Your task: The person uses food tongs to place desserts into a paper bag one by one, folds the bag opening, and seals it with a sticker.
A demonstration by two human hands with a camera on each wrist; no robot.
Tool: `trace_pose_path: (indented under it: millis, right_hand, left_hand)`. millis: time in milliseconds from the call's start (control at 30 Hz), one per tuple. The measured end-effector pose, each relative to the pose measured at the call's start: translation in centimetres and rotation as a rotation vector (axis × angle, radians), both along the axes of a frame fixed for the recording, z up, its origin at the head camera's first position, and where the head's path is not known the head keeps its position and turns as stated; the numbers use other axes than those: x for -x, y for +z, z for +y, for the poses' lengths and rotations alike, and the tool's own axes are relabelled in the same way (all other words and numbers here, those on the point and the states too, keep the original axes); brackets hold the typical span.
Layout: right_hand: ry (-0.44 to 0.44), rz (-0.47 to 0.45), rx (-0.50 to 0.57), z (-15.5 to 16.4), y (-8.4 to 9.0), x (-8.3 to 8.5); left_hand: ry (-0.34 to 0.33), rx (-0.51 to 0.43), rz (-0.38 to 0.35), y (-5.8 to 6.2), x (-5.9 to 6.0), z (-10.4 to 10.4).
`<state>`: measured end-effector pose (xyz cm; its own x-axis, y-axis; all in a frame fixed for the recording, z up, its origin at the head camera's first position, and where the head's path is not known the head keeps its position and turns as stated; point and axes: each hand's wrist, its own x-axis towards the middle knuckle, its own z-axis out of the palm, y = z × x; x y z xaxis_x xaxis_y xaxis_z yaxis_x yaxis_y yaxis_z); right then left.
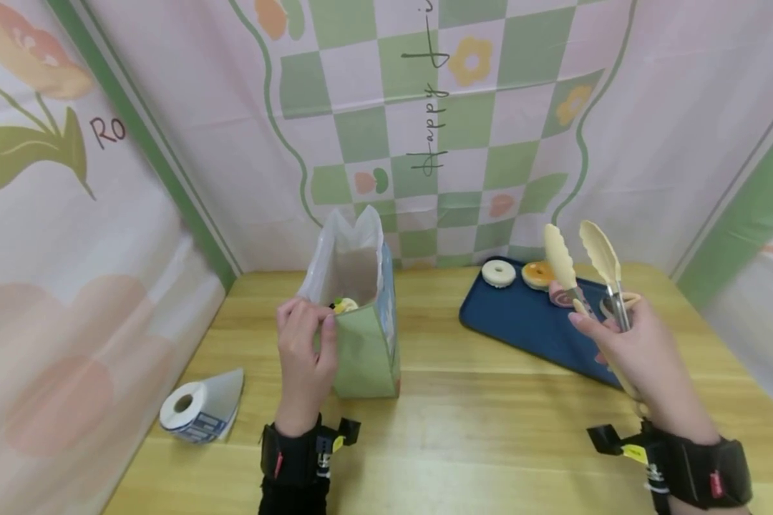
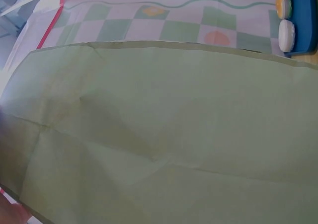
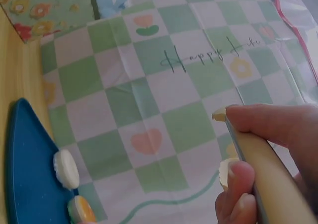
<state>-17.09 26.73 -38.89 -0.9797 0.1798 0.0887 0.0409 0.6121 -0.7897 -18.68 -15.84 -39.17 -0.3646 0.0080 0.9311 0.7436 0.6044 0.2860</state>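
Observation:
A green paper bag point(image 1: 363, 357) with a pale lining stands upright and open at the top; its green side fills much of the left wrist view. At its near-left rim, my left hand point(image 1: 305, 350) pinches the edge between thumb and fingers. Inside the bag, a small piece of food point(image 1: 344, 306) with yellow and green bits shows just above the rim. My right hand point(image 1: 644, 357) grips metal tongs point(image 1: 559, 257) with cream scalloped tips. The tips point up and stand apart, with nothing held between them. In the right wrist view, my fingers wrap the tongs' cream handle point(image 3: 273, 179).
Behind the tongs lies a blue tray point(image 1: 515, 315) bearing a white doughnut point(image 1: 499, 273), an orange-topped doughnut point(image 1: 537, 275) and a pink piece point(image 1: 560, 295). My right hand partly covers the tray. A label roll point(image 1: 190, 415) sits at the left. Patterned cloth hangs behind the table.

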Motion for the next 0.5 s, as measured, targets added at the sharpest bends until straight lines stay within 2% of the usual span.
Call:
trace_pose_path:
  millis: [500]
  right_hand:
    - [-0.088, -0.036, 0.000, 3.4, -1.8, 0.2]
  left_hand:
    - [0.009, 0.002, 0.011, -0.3, 0.3, 0.0]
